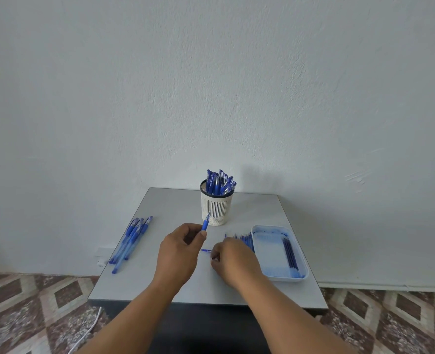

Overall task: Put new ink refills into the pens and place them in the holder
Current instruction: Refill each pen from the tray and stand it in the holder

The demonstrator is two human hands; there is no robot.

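Note:
My left hand pinches a blue pen by its grip end, tip pointing up toward the holder. A white perforated holder with several blue capped pens stands at the table's far middle. My right hand is curled low over the table, its fingertips at a small blue pen cap; whether it grips the cap I cannot tell. A row of blue refills lies just beyond the right hand. Several blue pens lie in a bundle at the left.
A white tray at the right holds several dark refills. The grey table stands against a white wall. A white cable lies on the patterned floor at the lower left.

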